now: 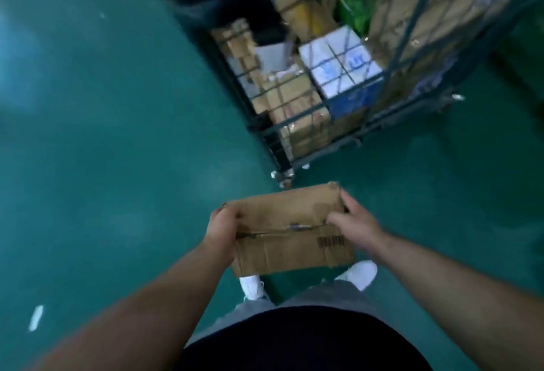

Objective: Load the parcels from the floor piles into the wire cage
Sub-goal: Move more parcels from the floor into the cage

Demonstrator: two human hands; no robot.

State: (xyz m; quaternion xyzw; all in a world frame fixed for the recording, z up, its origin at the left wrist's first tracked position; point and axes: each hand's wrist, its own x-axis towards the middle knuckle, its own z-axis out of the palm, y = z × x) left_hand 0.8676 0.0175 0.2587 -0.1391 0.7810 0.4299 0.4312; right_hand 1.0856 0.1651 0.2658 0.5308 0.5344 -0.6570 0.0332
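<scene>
I hold a flat brown cardboard parcel (290, 230) with a barcode label in front of my waist. My left hand (221, 227) grips its left end and my right hand (354, 222) grips its right end. The dark wire cage (365, 123) stands ahead and to the right on castors. It holds several brown cartons, a white and blue box (341, 63) and a green packet (354, 10). The parcel is short of the cage's near corner, apart from it. The frame is blurred by motion.
Green floor (117, 135) spreads to the left and around the cage. A small white scrap (36, 317) lies on the floor at lower left. My white shoes (360, 275) show below the parcel. A castor (282, 176) sits at the cage's near corner.
</scene>
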